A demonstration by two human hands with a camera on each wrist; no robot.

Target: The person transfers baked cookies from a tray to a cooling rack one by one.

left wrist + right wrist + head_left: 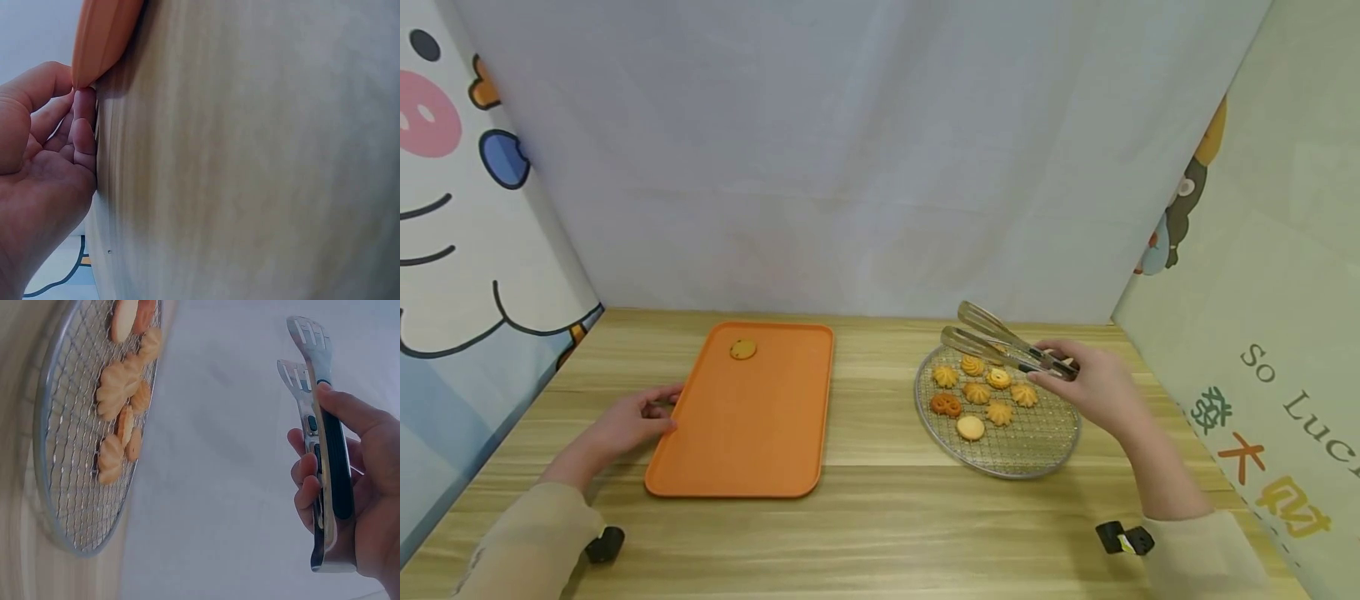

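My left hand (625,427) is at the left edge of an orange rectangular tray (745,425); in the left wrist view its thumb and fingers pinch the tray's rim (103,44). One round cookie (743,349) lies near the tray's far left corner. My right hand (1097,385) grips metal serving tongs (337,469) with dark handle inserts. The tongs' slotted tips are spread apart, with nothing between them, above the far side of a round wire rack (1022,454). Several cookies rest on the rack, among them a pretzel-shaped one (945,405), a plain round one (970,428) and a star-shaped one (999,412).
The wooden tabletop (872,400) runs between tray and rack. A pale cloth (850,167) hangs behind the table. Printed panels stand at the left (490,217) and right (1262,292). Each wrist carries a small black device.
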